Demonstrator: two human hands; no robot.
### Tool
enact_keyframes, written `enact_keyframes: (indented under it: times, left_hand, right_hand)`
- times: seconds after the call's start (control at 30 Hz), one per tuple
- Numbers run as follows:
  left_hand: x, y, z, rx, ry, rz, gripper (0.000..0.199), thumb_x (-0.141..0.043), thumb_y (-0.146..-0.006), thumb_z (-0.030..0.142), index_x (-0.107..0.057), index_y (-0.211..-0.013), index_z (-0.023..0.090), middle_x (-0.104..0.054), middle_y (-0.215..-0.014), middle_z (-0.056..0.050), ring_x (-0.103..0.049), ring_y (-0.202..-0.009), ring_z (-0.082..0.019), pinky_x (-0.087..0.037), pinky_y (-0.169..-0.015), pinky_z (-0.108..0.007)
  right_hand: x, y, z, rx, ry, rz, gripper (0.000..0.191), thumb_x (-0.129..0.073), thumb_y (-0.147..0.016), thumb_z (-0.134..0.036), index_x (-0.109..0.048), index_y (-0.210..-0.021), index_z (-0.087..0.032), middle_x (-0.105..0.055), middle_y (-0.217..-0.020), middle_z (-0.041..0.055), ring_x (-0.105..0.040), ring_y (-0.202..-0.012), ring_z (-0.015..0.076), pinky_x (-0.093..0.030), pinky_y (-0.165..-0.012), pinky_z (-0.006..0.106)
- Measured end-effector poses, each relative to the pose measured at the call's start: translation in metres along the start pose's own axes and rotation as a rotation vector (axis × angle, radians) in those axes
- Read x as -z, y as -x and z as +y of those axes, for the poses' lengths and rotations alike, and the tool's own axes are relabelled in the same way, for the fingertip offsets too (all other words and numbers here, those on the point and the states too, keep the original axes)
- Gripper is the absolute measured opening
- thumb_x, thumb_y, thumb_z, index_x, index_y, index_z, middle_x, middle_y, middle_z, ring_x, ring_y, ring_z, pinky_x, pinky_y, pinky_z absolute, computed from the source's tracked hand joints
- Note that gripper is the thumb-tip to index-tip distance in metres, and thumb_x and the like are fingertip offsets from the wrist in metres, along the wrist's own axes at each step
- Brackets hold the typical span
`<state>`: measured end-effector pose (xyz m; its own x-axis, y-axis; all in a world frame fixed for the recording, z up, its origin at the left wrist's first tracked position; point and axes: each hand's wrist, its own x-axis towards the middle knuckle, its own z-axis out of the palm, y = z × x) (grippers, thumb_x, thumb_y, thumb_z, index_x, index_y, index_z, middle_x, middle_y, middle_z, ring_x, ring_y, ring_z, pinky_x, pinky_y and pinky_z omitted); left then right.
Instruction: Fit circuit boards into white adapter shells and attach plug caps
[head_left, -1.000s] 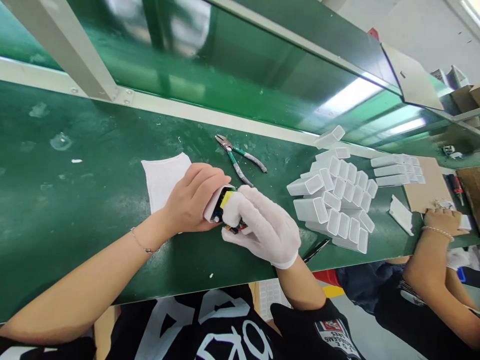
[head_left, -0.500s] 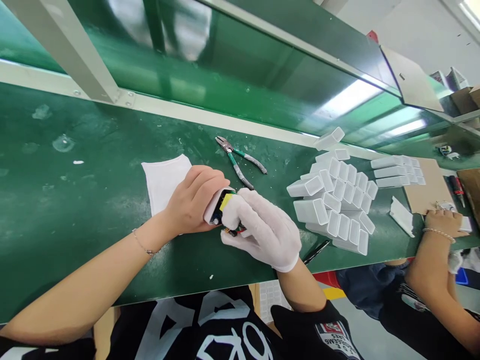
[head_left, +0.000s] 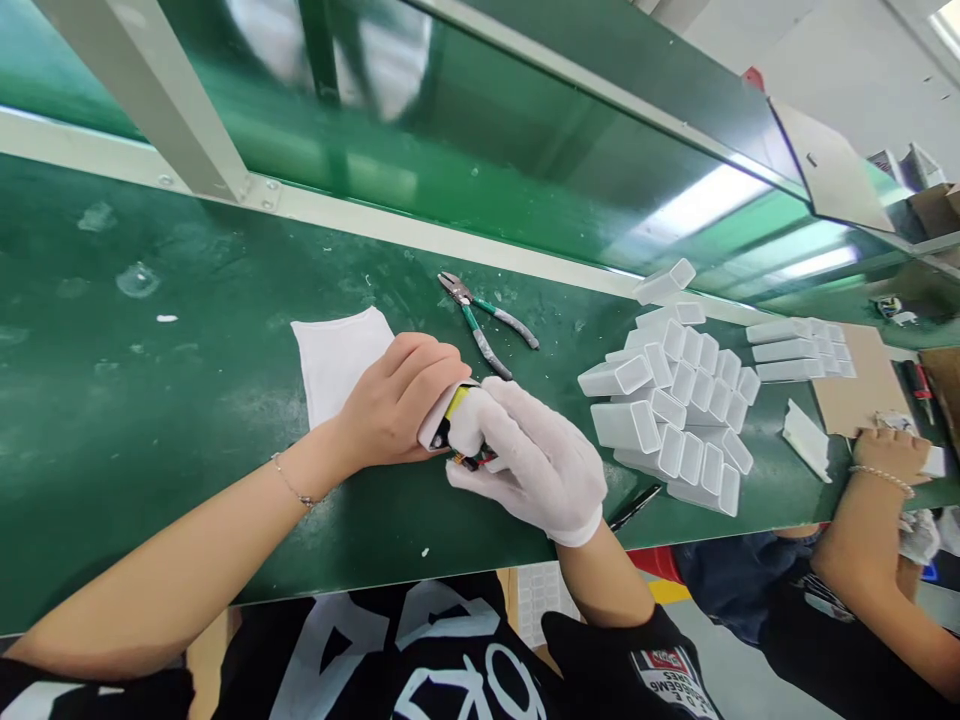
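Observation:
Bare, my left hand (head_left: pixel 401 402) is wrapped round a white plastic casing (head_left: pixel 433 428). My right hand (head_left: pixel 532 460), in a white glove, pinches a small electronic part (head_left: pixel 456 402) with yellow tape and black pieces at the casing's open end. Part of it sits inside the casing, and red and black wires show under the gloved fingers. A white cloth (head_left: pixel 337 355) lies flat beyond my left wrist. Pliers with green and grey handles (head_left: pixel 480 318) rest open on the green table (head_left: pixel 187 400) beyond both hands.
Many translucent white cases (head_left: pixel 675 390) are piled to the right, with a smaller stack (head_left: pixel 799 350) beyond. A black tool (head_left: pixel 635 507) lies near the table's front edge. At the far right, a co-worker's hand (head_left: pixel 891 455) rests by a cardboard sheet (head_left: pixel 859 375). A metal rail (head_left: pixel 450 245) runs behind.
The yellow-taped part shows less and sits deeper in the casing between my hands. The whole view has shifted slightly. The co-worker's gloved hand has moved a little.

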<state>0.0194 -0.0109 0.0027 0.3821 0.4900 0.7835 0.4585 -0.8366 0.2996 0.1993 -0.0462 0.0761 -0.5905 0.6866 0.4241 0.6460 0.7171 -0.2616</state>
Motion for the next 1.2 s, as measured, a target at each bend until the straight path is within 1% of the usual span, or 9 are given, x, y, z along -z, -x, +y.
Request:
enact_keyframes:
  times: [0.13,0.23,0.33,0.43,0.57,0.7,0.87,1.1,1.2]
  left_hand:
    - [-0.001,0.0,0.0,0.001,0.034,0.0,0.04,-0.051,-0.095,0.039,-0.044,-0.127,0.016,-0.067,-0.102,-0.015,-0.062,-0.092,-0.028,-0.053,-0.077,-0.043]
    - [-0.001,-0.001,0.0,0.027,0.062,0.01,0.039,-0.053,-0.093,0.034,-0.045,-0.126,0.016,-0.067,-0.102,-0.014,-0.063,-0.094,-0.027,-0.052,-0.078,-0.042]
    - [0.0,-0.001,0.002,0.048,0.097,-0.002,0.037,-0.052,-0.093,0.038,-0.047,-0.123,0.016,-0.067,-0.102,-0.014,-0.064,-0.094,-0.026,-0.052,-0.079,-0.041]
    - [0.0,0.0,0.005,0.045,0.154,-0.033,0.037,-0.05,-0.094,0.044,-0.049,-0.119,0.017,-0.069,-0.102,-0.013,-0.066,-0.097,-0.027,-0.05,-0.081,-0.042]
    - [0.0,0.002,0.009,0.025,0.182,-0.073,0.038,-0.043,-0.096,0.051,-0.048,-0.118,0.02,-0.07,-0.103,-0.012,-0.067,-0.094,-0.025,-0.046,-0.081,-0.042]
    - [0.0,0.002,0.01,0.033,0.225,-0.112,0.042,-0.05,-0.094,0.054,-0.046,-0.119,0.021,-0.07,-0.103,-0.011,-0.066,-0.096,-0.026,-0.046,-0.082,-0.042]
    - [0.001,0.001,0.011,0.121,0.36,-0.176,0.049,-0.064,-0.084,0.045,-0.042,-0.122,0.023,-0.066,-0.111,-0.01,-0.063,-0.104,-0.026,-0.046,-0.089,-0.042]
    - [0.002,0.005,0.009,0.211,0.367,-0.3,0.046,-0.069,-0.079,0.045,-0.045,-0.113,0.024,-0.066,-0.112,-0.009,-0.063,-0.105,-0.027,-0.047,-0.091,-0.042]
    - [0.002,0.005,0.009,0.212,0.263,-0.342,0.041,-0.065,-0.082,0.05,-0.05,-0.108,0.022,-0.069,-0.111,-0.011,-0.064,-0.104,-0.028,-0.047,-0.088,-0.043]
  right_hand:
    - [-0.007,0.004,0.004,0.038,0.051,0.066,0.006,-0.067,-0.087,-0.024,-0.063,-0.085,-0.021,-0.063,-0.083,0.0038,-0.058,-0.067,0.0147,-0.05,-0.064,0.027]
    - [-0.014,0.011,0.01,-0.008,-0.167,0.146,0.043,-0.058,-0.091,-0.06,-0.066,-0.107,-0.021,-0.064,-0.104,0.0101,-0.066,-0.087,0.0221,-0.058,-0.078,0.035]
    - [-0.02,0.018,0.016,-0.295,-0.637,0.171,0.07,-0.046,-0.092,-0.071,-0.045,-0.145,-0.024,-0.056,-0.131,0.0143,-0.066,-0.109,0.0261,-0.06,-0.087,0.041]
    - [-0.022,0.021,0.019,-0.56,-1.063,-0.06,0.087,-0.061,-0.089,-0.058,-0.017,-0.158,-0.028,-0.052,-0.143,0.0147,-0.068,-0.105,0.0217,-0.063,-0.076,0.036]
    - [-0.023,0.016,0.018,-0.735,-1.317,-0.353,0.097,-0.073,-0.079,-0.05,-0.023,-0.157,-0.022,-0.059,-0.138,0.0135,-0.069,-0.093,0.019,-0.061,-0.067,0.03]
    - [-0.025,0.007,0.013,-0.716,-1.332,-0.235,0.076,-0.078,-0.074,-0.049,-0.051,-0.137,-0.017,-0.065,-0.124,0.0092,-0.064,-0.107,0.022,-0.057,-0.088,0.034]
    - [-0.023,0.005,0.008,-0.759,-1.306,-0.123,0.05,-0.077,-0.079,-0.049,-0.06,-0.114,-0.017,-0.067,-0.103,0.0049,-0.062,-0.096,0.0191,-0.054,-0.082,0.031]
    - [-0.034,0.006,0.022,-0.697,-1.41,-0.212,0.064,-0.045,-0.087,-0.077,-0.064,-0.112,-0.022,-0.067,-0.114,0.0089,-0.061,-0.115,0.0271,-0.052,-0.1,0.043]
    - [-0.039,0.007,0.02,-0.761,-1.362,-0.2,0.059,-0.044,-0.089,-0.072,-0.065,-0.114,-0.023,-0.068,-0.115,0.0083,-0.061,-0.117,0.0254,-0.049,-0.107,0.044]
